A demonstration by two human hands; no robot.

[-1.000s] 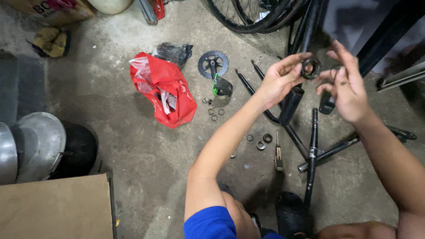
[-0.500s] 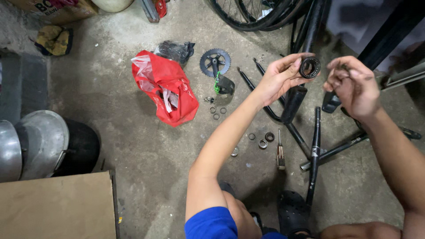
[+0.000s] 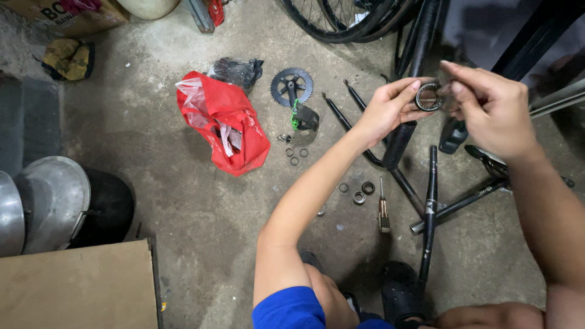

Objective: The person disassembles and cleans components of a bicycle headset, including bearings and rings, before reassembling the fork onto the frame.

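Concrete floor [image 3: 183, 201], bike parts spread over it: black frame tubes [image 3: 431, 189] at 6 o'clock below my hands, chainring [image 3: 291, 86] and red bag [image 3: 228, 125] off toward 9.

My left hand [image 3: 385, 108] pinches the bearing ring [image 3: 429, 97] between thumb and fingertips, its open face toward me.

My right hand [image 3: 496, 109] closes in from 3 o'clock, fingertips curled and touching the ring's edge. Both hands are on it; the left carries it.
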